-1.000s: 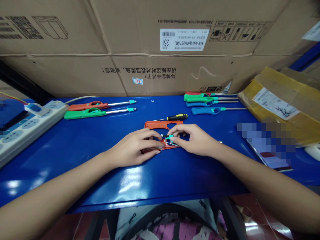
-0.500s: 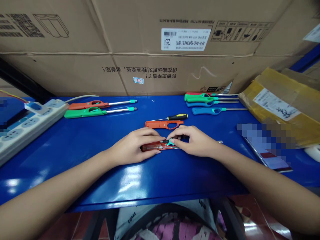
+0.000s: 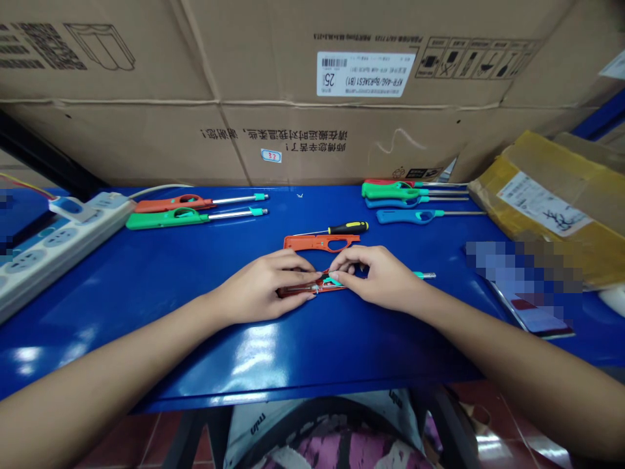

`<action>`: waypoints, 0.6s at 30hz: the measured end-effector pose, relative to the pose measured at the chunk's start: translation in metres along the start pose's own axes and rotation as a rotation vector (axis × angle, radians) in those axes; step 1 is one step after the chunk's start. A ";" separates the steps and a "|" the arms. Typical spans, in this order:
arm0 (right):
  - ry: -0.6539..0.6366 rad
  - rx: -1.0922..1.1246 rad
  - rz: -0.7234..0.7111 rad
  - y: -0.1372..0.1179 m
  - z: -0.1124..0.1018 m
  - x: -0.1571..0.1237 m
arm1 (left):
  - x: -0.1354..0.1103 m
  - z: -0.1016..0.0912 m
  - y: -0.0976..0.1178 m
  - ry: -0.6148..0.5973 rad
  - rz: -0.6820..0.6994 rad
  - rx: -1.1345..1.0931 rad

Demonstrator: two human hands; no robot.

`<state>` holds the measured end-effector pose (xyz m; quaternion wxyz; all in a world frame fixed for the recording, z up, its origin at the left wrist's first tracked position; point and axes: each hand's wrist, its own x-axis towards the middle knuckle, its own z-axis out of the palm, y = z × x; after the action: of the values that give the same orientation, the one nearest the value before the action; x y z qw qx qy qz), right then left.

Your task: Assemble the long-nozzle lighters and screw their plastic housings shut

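Note:
An opened orange gas lighter (image 3: 297,288) lies on the blue table, its inner parts and a white wire exposed. My left hand (image 3: 261,286) is closed around its handle end, thumb and fingers on opposite sides. A turquoise trigger (image 3: 333,281) with a black part beside it sits in the middle of the shell. My right hand (image 3: 381,277) pinches at these parts; its fingertips partly cover them. Past that hand the lighter's metal nozzle (image 3: 430,275) sticks out. Just beyond both hands lie the loose orange shell half (image 3: 307,243) and a black and yellow screwdriver (image 3: 349,228).
Orange (image 3: 170,204) and green (image 3: 153,220) lighters lie at the left near a white power strip (image 3: 63,238). Several more lighters (image 3: 403,216) are at the back right. A yellow-taped parcel (image 3: 556,202) and a phone (image 3: 525,293) stand right. Cardboard (image 3: 273,78) walls the back.
The turquoise trigger has turned and sits lower in the shell, with my right fingertips moved slightly over it. More of the nozzle shows past my right hand.

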<state>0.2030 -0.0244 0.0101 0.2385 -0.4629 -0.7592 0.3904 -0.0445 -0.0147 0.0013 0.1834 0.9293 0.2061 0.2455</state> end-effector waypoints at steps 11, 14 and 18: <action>-0.015 0.091 0.043 0.002 -0.001 0.004 | -0.001 0.001 -0.001 0.006 -0.003 -0.024; -0.032 0.155 0.097 -0.001 -0.003 0.005 | -0.001 0.002 -0.001 0.004 0.004 -0.026; -0.036 0.111 0.082 -0.001 -0.001 0.005 | -0.001 0.003 -0.002 -0.001 0.004 -0.021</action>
<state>0.2010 -0.0202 0.0116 0.2339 -0.4724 -0.7211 0.4497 -0.0444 -0.0145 -0.0018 0.1930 0.9278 0.2017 0.2477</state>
